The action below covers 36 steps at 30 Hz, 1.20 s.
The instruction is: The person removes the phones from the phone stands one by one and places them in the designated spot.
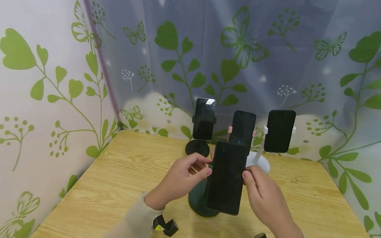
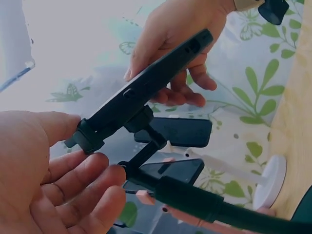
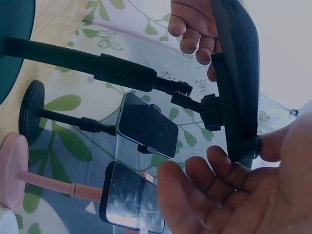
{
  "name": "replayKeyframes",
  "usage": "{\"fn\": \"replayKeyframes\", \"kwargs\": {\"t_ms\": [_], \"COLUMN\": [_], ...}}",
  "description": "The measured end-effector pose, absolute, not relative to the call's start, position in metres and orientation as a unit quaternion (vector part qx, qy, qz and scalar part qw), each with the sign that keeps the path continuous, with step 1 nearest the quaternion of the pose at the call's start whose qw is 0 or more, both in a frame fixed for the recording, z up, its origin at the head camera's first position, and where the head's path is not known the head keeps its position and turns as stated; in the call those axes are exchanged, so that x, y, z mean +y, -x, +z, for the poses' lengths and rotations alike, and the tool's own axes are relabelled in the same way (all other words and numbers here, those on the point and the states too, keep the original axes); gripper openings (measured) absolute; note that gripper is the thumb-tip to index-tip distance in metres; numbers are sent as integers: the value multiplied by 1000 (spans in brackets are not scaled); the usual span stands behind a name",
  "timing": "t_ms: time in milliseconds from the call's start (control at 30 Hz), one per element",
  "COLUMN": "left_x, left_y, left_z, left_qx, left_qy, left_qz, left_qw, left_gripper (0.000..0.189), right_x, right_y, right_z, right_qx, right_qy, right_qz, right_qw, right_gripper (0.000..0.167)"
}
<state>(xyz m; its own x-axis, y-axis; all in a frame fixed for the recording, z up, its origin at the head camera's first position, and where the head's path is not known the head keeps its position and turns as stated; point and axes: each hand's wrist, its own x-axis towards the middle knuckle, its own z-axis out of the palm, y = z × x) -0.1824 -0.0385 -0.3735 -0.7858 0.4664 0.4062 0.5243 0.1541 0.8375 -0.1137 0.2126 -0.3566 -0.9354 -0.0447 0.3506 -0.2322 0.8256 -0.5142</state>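
A black phone (image 1: 226,178) sits tilted in the clamp of a dark green phone stand, its round base (image 1: 202,203) on the table. My left hand (image 1: 187,173) is at the phone's left edge. In the left wrist view, its thumb and index finger pinch the clamp end (image 2: 88,136), the other fingers loosely bent below. My right hand (image 1: 265,195) is at the opposite edge. The right wrist view shows its thumb and bent fingers at the other clamp end (image 3: 243,148). The stand's pole (image 3: 126,72) runs from the base to a joint behind the phone.
Behind stand a black stand's phone (image 1: 203,119), a pink stand's phone (image 1: 242,127), partly hidden by the nearer phone, and a white stand's phone (image 1: 279,130). They share a wooden table (image 1: 119,185). A leaf-patterned curtain (image 1: 190,49) hangs along its back and sides.
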Motion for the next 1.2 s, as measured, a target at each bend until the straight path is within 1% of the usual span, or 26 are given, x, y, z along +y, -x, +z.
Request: {"fn": "replayKeyframes", "kwargs": {"t_ms": [67, 233, 333, 400, 467, 533, 600, 700, 800, 900, 967, 1033, 1100, 1200], "left_x": [-40, -42, -42, -42, -42, -42, -42, -42, -42, -44, -44, -45, -45, -44], "left_y": [182, 179, 178, 178, 177, 177, 176, 176, 176, 176, 176, 177, 177, 176], "left_z": [-372, -369, -367, -365, -364, -362, -362, -361, -362, -362, -361, -359, -357, -354], "left_qx": [-775, -804, -807, -806, -805, -803, -799, -792, -790, -796, -802, -807, -810, -820], "left_qy": [331, 345, 361, 370, 378, 383, 390, 401, 400, 390, 386, 386, 387, 384], "left_qz": [-535, -456, -420, -400, -385, -372, -358, -329, -301, -286, -281, -279, -280, -288], "left_qw": [57, 160, 206, 230, 249, 265, 284, 322, 354, 363, 359, 351, 339, 312], "left_gripper": [24, 24, 22, 21, 21, 22, 25, 31, 38, 44, 49, 54, 57, 56], "right_x": [213, 213, 213, 212, 210, 208, 206, 203, 198, 192, 187, 182, 176, 169], "right_y": [114, 113, 111, 109, 107, 105, 103, 100, 97, 94, 91, 88, 86, 84], "right_z": [-355, -351, -348, -346, -344, -342, -342, -344, -341, -330, -321, -313, -304, -293], "right_qx": [-940, -937, -936, -934, -934, -931, -927, -916, -904, -898, -894, -894, -898, -913], "right_qy": [-74, -77, -66, -56, -46, -45, -47, -65, -93, -131, -156, -176, -184, -181], "right_qz": [290, 301, 308, 310, 301, 284, 266, 240, 217, 186, 163, 140, 121, 97], "right_qw": [161, 159, 159, 168, 190, 224, 262, 316, 356, 378, 386, 388, 381, 352], "right_gripper": [27, 27, 33, 36, 34, 32, 34, 47, 58, 57, 62, 72, 76, 78]}}
